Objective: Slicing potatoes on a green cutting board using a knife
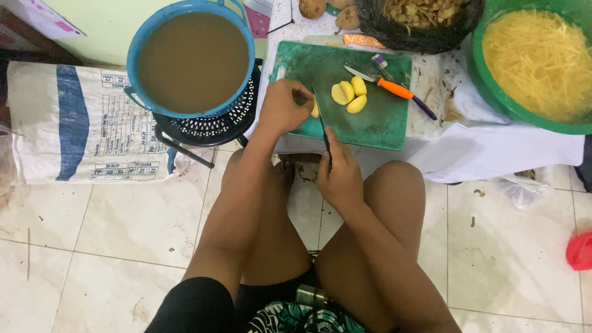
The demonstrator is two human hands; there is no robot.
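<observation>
A green cutting board (370, 126) lies on a low table, with several peeled yellow potato pieces (349, 96) near its middle. My left hand (282, 106) presses a potato piece (315, 110) down at the board's left edge; most of that piece is hidden by my fingers. My right hand (340, 176) grips the dark handle of a knife (322, 121), whose blade points away from me and stands against the held piece. An orange-handled knife (387, 84) and a purple peeler (404, 90) rest on the board's far right part.
A blue basin of brown water (192, 61) sits on a black stool at left. A green bowl of shredded potato (541, 61) is at right, a black bag of peels (419, 21) behind. A white sack (80, 123) lies on the tiled floor. A red object (580, 250) sits at the right edge.
</observation>
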